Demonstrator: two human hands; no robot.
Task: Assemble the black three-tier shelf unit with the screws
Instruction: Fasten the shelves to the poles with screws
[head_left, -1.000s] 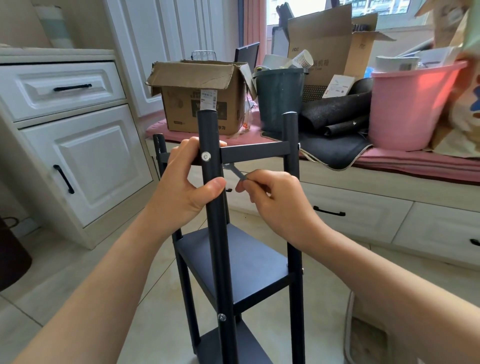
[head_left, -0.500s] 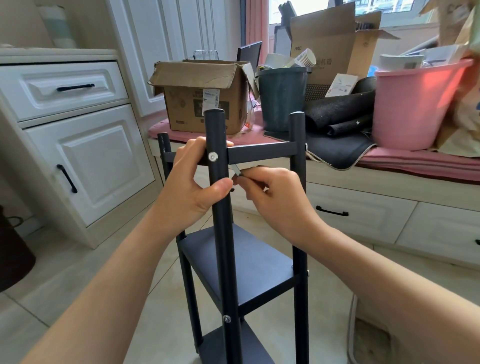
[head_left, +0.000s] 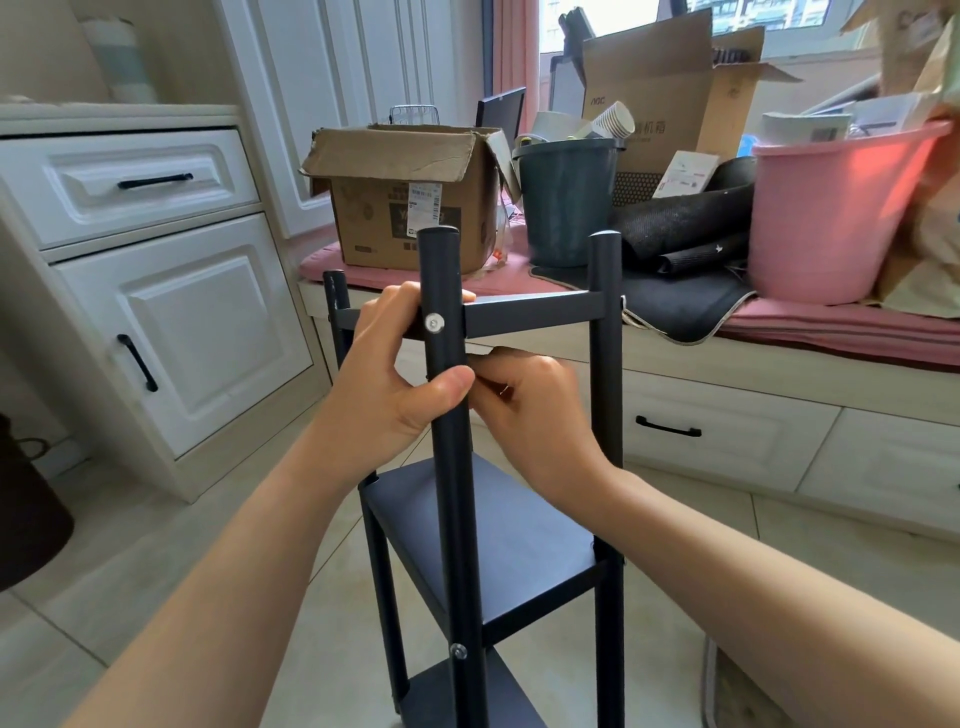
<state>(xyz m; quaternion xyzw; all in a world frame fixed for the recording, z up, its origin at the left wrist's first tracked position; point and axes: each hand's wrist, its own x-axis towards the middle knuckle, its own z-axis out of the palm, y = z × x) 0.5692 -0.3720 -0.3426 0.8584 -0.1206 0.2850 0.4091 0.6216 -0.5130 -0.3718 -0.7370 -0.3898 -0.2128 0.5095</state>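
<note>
Shelf unit (head_left: 501, 540) upright, posts vertical

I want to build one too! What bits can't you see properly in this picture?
Head view only:
- What the right hand pinches: hidden by its curled fingers and the front pole.
- Bottom shelf and the pole feet: cut off by the lower edge.
- Left hand fingertips: hidden behind the front pole.
- Box label: too small to read.

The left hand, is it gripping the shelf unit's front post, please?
Yes, the left hand wraps around the front post just below the silver screw, thumb pressed across its front.
</note>
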